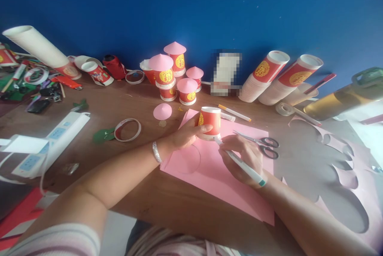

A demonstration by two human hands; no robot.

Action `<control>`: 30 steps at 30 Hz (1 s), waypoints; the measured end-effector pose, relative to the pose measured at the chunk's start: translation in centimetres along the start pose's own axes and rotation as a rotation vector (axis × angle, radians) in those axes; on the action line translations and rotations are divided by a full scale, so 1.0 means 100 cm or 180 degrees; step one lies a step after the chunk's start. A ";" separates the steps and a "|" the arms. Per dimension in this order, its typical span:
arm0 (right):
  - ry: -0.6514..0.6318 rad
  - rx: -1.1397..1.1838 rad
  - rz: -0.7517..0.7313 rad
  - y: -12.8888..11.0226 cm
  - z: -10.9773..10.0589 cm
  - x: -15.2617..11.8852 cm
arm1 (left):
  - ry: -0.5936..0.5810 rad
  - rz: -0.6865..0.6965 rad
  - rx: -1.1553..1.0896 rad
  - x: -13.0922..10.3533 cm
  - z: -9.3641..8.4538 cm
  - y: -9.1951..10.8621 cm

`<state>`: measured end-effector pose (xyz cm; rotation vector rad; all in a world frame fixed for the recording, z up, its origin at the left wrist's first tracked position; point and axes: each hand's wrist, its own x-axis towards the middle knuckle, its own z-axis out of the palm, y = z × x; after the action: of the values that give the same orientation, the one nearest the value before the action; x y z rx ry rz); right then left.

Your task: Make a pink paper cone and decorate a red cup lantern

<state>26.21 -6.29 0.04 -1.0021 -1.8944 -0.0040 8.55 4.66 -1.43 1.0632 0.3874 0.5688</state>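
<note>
A red paper cup point(212, 122) with a gold emblem stands on pink paper point(218, 172), held at its left side by my left hand point(189, 132). Closed round a white pen point(243, 166) with a green end, my right hand point(243, 156) rests on the paper, the pen's tip near the cup's base. A faint round outline shows on the paper to the left of the cup. Scissors point(267, 147) lie on the paper just right of my right hand, blades partly behind it.
Red cups with pink cone tops point(187, 86) stand behind. Stacked cups point(254, 88), tape point(285, 109) and a bottle point(338, 98) are at the back right. Pink offcuts point(359, 172) lie right; a power strip point(56, 140) and white ring point(127, 130) lie left.
</note>
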 end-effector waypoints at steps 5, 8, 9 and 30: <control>0.0014 -0.0153 -0.0187 -0.001 0.003 -0.001 | 0.0063 0.0053 0.0147 -0.001 0.000 -0.003; 0.0034 -0.0224 -0.0239 -0.001 0.004 -0.001 | 0.0136 0.0065 0.0211 -0.001 -0.001 -0.005; 0.0041 -0.0239 -0.0245 -0.001 0.004 0.000 | 0.0163 0.0067 0.0225 -0.001 -0.001 -0.005; -0.0104 -0.0416 -0.0291 -0.002 0.003 0.004 | 0.0133 -0.0050 0.0167 -0.003 0.007 0.003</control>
<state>25.77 -6.02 0.26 -1.0071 -1.9889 -0.1678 8.62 4.13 -0.86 1.0992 0.4492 0.5700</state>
